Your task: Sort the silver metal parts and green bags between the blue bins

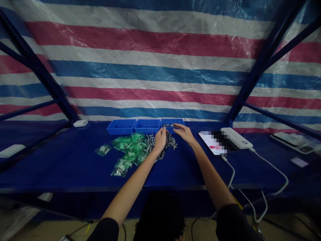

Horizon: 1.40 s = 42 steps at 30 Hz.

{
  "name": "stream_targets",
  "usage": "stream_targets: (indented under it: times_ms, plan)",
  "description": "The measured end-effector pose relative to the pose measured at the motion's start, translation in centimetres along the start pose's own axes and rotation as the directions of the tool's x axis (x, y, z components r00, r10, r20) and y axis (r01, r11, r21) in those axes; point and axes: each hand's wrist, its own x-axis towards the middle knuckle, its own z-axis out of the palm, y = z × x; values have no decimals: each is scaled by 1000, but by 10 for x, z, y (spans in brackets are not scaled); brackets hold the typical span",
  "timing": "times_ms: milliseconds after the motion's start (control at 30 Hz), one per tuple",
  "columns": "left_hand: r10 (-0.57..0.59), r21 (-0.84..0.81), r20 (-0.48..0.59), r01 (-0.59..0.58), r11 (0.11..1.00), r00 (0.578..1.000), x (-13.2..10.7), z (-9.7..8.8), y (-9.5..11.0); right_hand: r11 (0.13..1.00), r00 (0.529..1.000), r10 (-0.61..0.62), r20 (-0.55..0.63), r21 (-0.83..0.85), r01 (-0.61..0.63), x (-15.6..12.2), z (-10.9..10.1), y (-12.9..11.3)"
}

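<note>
My left hand (161, 138) is over a pile of small grey metal parts (171, 141), just in front of the blue bins. Its fingers are bent together, and whatever they hold is hidden. My right hand (185, 132) reaches to the front of the right blue bin (179, 122), thumb and index finger stretched out with a gap between them. Small metal pieces (166, 125) show inside that bin. Left of the pile lie several clear and green plastic bags (132, 147) of small parts, partly behind my left forearm.
Two more blue bins, the middle one (147, 126) and the left one (121, 127), stand in the row. To the right lie a phone-like device (210, 142), a white power bank (237, 138) with cables, and a scale-like device (292, 142). Blue frame posts (50, 80) flank the table.
</note>
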Motion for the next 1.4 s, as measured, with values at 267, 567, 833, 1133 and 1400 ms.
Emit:
stream_targets:
  times_ms: [267, 567, 833, 1133, 1400]
  plan:
    - [1, -18, -8, -1, 1000, 1000, -1, 0, 3, 912, 940, 231, 251, -391, -120, -9, -14, 4]
    - [-3, -27, -1, 3, 1000, 1000, -2, -1, 5, 844, 848, 307, 433, -536, -32, -15, -19, -5]
    - [2, -25, -7, -2, 1000, 1000, -1, 0, 2, 888, 896, 155, 416, -455, 58, -10, -16, 9]
    - [-5, -25, 2, 5, 1000, 1000, -2, 1, 4, 904, 937, 81, 339, -422, 75, -8, -14, 12]
    - [5, -37, 8, -5, 999, 1000, -1, 2, 2, 897, 963, 54, 265, -436, 70, -7, -11, 11]
